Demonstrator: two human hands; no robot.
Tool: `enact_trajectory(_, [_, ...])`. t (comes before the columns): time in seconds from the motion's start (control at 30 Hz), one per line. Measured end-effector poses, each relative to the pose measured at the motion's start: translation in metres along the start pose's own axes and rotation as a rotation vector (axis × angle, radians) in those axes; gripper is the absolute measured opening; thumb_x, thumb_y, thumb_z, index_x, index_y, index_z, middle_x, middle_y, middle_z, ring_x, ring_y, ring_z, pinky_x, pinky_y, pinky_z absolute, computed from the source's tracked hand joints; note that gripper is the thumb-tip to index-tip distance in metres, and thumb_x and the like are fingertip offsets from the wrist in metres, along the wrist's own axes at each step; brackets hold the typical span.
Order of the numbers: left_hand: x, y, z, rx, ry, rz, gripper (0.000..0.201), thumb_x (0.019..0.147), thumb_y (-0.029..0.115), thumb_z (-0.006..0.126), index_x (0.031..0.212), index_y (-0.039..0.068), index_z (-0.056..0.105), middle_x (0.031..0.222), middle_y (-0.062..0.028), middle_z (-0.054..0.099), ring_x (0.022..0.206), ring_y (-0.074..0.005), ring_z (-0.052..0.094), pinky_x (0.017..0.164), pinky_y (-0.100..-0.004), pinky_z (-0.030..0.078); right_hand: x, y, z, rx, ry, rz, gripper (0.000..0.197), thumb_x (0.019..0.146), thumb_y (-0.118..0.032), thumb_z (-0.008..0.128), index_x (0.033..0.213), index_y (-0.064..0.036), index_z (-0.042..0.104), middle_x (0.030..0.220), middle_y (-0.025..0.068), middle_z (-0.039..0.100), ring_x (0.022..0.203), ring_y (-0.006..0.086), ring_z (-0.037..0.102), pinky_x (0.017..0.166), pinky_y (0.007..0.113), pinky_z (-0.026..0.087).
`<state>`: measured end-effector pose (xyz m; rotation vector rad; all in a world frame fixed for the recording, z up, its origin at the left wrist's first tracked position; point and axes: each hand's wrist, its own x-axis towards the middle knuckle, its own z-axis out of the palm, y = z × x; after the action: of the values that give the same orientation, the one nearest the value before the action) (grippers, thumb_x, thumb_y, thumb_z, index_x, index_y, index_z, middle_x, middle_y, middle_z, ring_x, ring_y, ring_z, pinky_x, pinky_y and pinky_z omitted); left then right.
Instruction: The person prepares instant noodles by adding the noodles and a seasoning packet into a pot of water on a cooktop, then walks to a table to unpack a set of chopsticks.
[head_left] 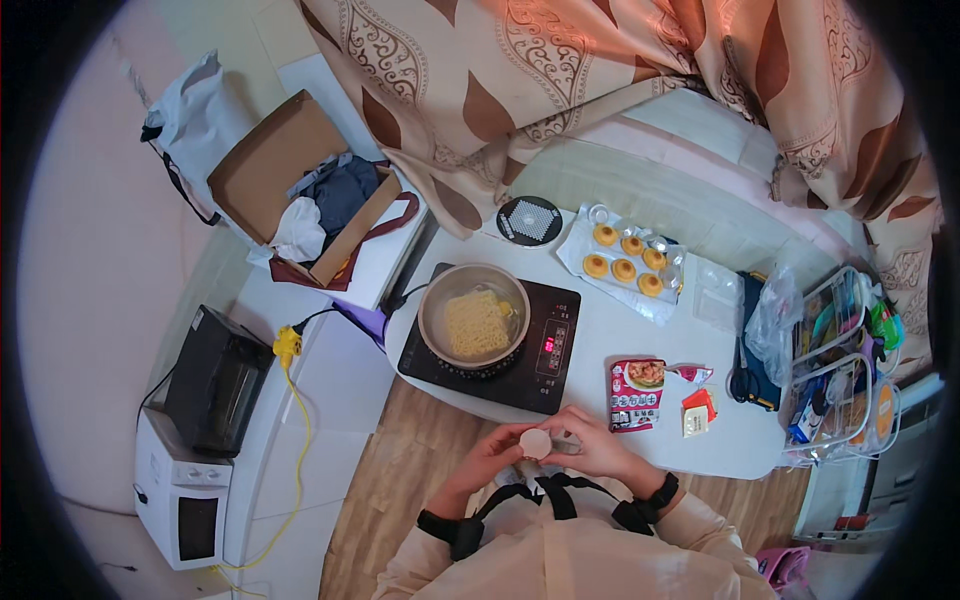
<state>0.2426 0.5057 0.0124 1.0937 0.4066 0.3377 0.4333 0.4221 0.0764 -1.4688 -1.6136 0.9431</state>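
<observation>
You've got the noodle block (477, 324) in the pot (428, 330), w/ a yellow bit (505, 308) near its upper right; could be egg, can't be sure. Pot's on the black hob (530, 370) at the tabletop's (745, 450) left end, display lit, so heat's prob. on. That much looks done.

Your L hand (492, 455) has its grip closed on a small pale round thing (535, 443), held just off the near edge; maybe an egg or shell. Your R hand (595, 448) is right beside it, fingers bent; can't tell if that grip bears any of it.

Left to do, I'd judge: the block's square, not loosened yet; the pale sachet (695, 421) and red sachet (702, 402) lie near the near edge, right of the red pkt (637, 395), apparently unused. Can't tell if pkt's empty. Approx. halfway, my guess.
</observation>
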Motion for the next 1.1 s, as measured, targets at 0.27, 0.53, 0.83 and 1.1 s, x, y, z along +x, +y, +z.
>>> enact_trajectory(0.27, [-0.008, 0.000, -0.006, -0.088, -0.069, -0.065, 0.042, 0.088, 0.018, 0.050, 0.125, 0.003, 0.036, 0.115, -0.0050, 0.048, 0.105, -0.0135, 0.046, 0.090, -0.0282, 0.038, 0.003, 0.007, 0.009, 0.030, -0.064, 0.000, 0.039, 0.069, -0.016, 0.072, 0.105, -0.0097, 0.055, 0.091, 0.0058, 0.052, 0.084, 0.0189, 0.054, 0.074, 0.029, 0.045])
enact_trajectory(0.53, [-0.015, -0.011, -0.018, -0.034, -0.084, -0.074, 0.038, 0.091, 0.020, 0.045, 0.124, 0.004, 0.037, 0.112, -0.0044, 0.048, 0.102, -0.0124, 0.047, 0.087, -0.0268, 0.040, 0.010, 0.011, 0.014, -0.041, -0.132, -0.062, 0.042, 0.071, -0.021, 0.070, 0.109, -0.0103, 0.055, 0.084, 0.0059, 0.057, 0.080, 0.0211, 0.055, 0.073, 0.031, 0.044])
enact_trajectory(0.83, [-0.049, -0.034, -0.049, 0.074, 0.234, -0.095, 0.035, 0.092, 0.018, 0.043, 0.122, 0.001, 0.038, 0.111, -0.0039, 0.048, 0.103, -0.0127, 0.046, 0.090, -0.0256, 0.036, 0.003, 0.086, 0.008, -0.238, -0.161, 0.300, 0.048, 0.077, -0.001, 0.044, 0.124, -0.0096, 0.039, 0.086, 0.0170, 0.062, 0.077, 0.0306, 0.062, 0.071, 0.038, 0.049])
enact_trajectory(1.1, [-0.078, -0.045, -0.058, -0.054, 0.316, -0.161, 0.036, 0.092, 0.015, 0.042, 0.124, 0.001, 0.037, 0.113, -0.0035, 0.047, 0.107, -0.0118, 0.043, 0.092, -0.0251, 0.034, 0.037, 0.101, 0.011, -0.769, -0.243, 0.358, 0.072, 0.071, -0.011, 0.049, 0.136, -0.0190, 0.020, 0.073, 0.0162, 0.061, 0.064, 0.0315, 0.060, 0.057, 0.043, 0.048])
